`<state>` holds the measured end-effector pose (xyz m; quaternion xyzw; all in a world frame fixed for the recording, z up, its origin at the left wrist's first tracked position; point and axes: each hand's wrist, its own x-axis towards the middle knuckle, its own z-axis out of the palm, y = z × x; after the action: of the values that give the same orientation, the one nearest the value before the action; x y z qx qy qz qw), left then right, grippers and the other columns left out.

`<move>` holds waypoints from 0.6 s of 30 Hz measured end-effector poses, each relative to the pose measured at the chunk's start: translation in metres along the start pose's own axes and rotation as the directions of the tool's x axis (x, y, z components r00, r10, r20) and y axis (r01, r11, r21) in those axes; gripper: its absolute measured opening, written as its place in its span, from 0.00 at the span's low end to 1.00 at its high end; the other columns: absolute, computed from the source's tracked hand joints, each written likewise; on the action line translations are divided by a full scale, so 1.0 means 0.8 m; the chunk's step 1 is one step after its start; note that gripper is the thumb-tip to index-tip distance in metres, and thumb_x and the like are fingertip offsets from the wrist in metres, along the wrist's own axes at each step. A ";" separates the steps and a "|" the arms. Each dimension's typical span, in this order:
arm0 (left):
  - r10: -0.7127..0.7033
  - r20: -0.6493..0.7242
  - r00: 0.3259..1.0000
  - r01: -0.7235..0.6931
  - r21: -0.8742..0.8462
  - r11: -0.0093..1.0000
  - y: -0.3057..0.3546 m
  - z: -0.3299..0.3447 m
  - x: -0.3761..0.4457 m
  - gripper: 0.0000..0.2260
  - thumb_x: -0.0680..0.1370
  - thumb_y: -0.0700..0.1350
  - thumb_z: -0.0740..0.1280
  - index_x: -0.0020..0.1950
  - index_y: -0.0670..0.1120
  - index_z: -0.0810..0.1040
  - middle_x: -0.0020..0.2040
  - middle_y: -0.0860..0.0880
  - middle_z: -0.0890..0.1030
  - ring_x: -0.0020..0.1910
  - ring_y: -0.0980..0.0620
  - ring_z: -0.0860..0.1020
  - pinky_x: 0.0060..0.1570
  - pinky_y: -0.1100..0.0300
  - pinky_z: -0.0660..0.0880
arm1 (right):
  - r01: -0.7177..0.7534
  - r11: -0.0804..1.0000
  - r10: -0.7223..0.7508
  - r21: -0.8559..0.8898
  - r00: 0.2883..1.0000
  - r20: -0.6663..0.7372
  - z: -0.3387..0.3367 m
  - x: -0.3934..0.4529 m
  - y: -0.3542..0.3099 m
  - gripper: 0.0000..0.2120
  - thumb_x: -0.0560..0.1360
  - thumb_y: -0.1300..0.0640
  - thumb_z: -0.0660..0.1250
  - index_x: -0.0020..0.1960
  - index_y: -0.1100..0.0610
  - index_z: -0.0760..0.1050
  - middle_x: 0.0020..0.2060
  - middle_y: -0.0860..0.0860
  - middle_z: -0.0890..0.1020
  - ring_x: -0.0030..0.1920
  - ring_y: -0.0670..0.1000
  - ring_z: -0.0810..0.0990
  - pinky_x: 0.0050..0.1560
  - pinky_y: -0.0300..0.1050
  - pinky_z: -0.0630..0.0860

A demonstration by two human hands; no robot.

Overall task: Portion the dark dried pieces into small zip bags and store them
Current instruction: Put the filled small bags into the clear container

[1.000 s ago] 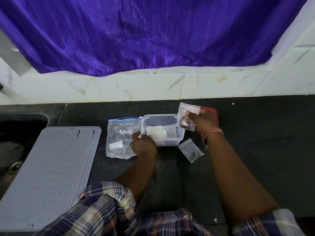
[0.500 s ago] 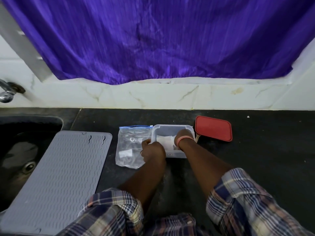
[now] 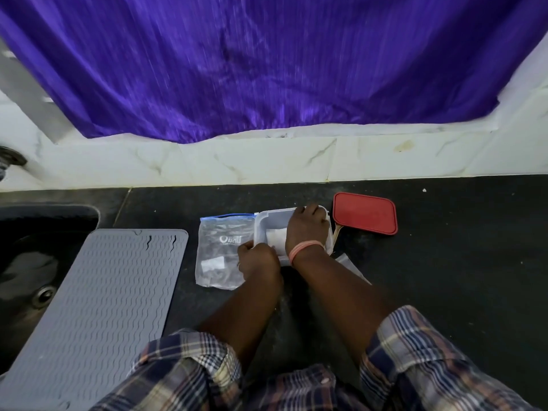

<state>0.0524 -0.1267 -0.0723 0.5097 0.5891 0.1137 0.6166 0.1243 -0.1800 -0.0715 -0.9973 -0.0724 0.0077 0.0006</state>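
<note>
The right hand [image 3: 307, 229] reached into the clear rectangular plastic container [image 3: 267, 223], its fingers hidden, state untellable. The left hand [image 3: 258, 262] curled fingers gripped the container's near-left corner.

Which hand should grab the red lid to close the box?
Right. The right hand is over the clear box, nearest the red lid just beyond its right side. The left hand grips the box's near left corner, steadying it.
</note>
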 end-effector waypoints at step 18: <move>0.017 0.020 1.000 -0.017 -0.040 0.999 -0.003 -0.005 -0.010 0.17 0.80 0.40 0.59 0.67 0.49 0.77 0.64 0.42 0.78 0.52 0.41 0.77 0.58 0.48 0.79 | 0.024 0.883 -0.107 0.469 0.982 0.153 -0.009 0.005 0.043 0.12 0.78 0.56 0.62 0.54 0.59 0.82 0.50 0.58 0.85 0.50 0.58 0.83 0.51 0.47 0.78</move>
<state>0.0458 -0.1318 -0.0683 0.5035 0.5761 0.1253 0.6316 0.1337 -0.2135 -0.0645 -0.9604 -0.1020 0.1119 0.2338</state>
